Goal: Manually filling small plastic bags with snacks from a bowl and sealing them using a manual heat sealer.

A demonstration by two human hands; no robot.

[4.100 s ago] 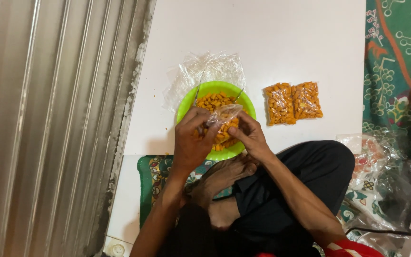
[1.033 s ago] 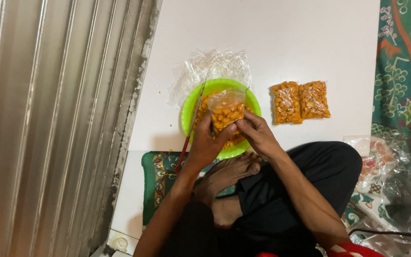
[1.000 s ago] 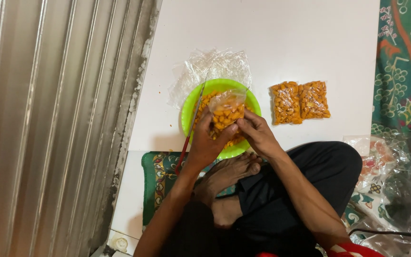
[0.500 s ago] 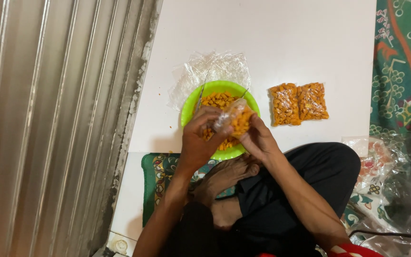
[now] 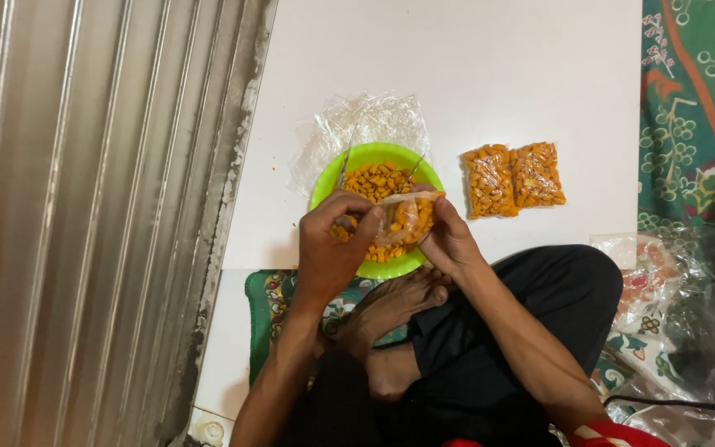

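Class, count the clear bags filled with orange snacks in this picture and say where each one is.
3. Two filled bags lie side by side on the white board, right of the green bowl. A third bag is held over the bowl by the left hand and right hand.

Glossy clear plastic bag [image 5: 405, 217] of matt orange snacks, shiny green plastic bowl [image 5: 371, 154], smooth matt white tabletop [image 5: 473, 74], ribbed dull metal shutter [image 5: 84, 207]

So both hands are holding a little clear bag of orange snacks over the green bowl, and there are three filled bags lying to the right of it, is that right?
Not quite: the head view shows two filled bags right of the green bowl, not three. The left hand and right hand do hold the small clear bag of orange snacks over the bowl.
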